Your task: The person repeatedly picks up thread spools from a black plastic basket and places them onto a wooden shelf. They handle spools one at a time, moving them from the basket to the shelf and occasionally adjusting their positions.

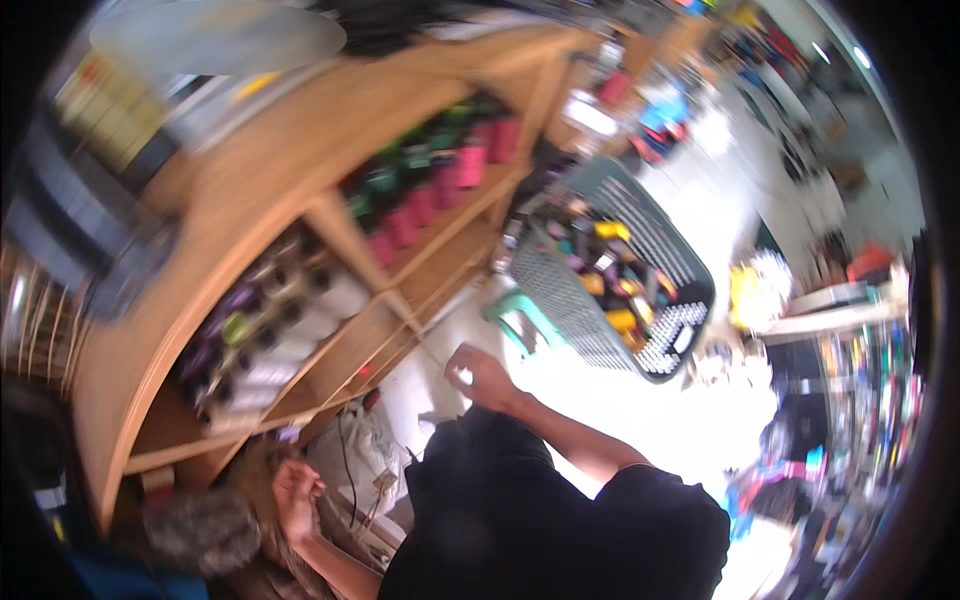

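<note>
My right hand (480, 376) hangs over the bright floor, between the shelf unit and a green stool. Its thumb and fingers curl toward each other, with a small white gap showing between them. What it holds, if anything, is too small to make out. Lower left, my left hand (296, 492) is raised with bent fingers near a brown cloth-like heap (262, 485). Blur hides whether anything is in those fingers. White thread cones (290, 345) and pink thread cones (425, 205) stand in the wooden shelf unit (190, 300) beyond my hands.
A dark green plastic basket (590, 335), full of mixed coloured items, stands by a green stool (525, 320). A white plastic bag (365, 450) lies below the shelf. Crowded shelving (870, 390) runs along the right. Blurred goods cover the unit's top.
</note>
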A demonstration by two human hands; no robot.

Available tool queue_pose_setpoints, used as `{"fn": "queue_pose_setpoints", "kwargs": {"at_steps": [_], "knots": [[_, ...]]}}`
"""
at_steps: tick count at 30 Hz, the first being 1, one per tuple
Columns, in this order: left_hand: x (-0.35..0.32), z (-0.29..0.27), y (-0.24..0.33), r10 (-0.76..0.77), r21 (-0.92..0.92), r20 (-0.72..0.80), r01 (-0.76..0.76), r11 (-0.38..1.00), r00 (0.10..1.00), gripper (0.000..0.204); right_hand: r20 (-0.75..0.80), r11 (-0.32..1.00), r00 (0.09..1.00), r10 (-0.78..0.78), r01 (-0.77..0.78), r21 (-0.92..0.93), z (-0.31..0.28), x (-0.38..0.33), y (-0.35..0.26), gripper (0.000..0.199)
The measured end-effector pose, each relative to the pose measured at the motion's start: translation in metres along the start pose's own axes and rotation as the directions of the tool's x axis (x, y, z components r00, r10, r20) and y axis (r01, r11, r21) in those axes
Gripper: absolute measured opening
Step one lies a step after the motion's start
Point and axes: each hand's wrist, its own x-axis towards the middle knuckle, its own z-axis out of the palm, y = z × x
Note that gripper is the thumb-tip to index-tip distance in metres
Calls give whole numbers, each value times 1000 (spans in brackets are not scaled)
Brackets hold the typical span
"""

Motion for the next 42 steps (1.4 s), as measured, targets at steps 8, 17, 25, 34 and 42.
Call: {"fn": "queue_pose_setpoints", "kwargs": {"at_steps": [8,17,25,34,42], "knots": [[57,67,-195,-639,39,73,639,769,765,11,-794,848,395,463,-457,267,-136,-69,118,11],[9,71,-216,-616,558,-204,607,565,761,13,-636,786,572,518,-612,89,-195,-81,273,24],[7,98,-187,-567,637,-240,568,520,788,20,-294,546,629,720,-774,-320,-151,-3,424,68],[-2,117,-200,-628,555,-344,690,464,699,24,-313,392,430,847,-902,-180,-164,52,367,87],[-9,121,-208,-668,511,-379,747,426,640,25,-396,638,509,764,-686,350,-213,3,304,75]]}}
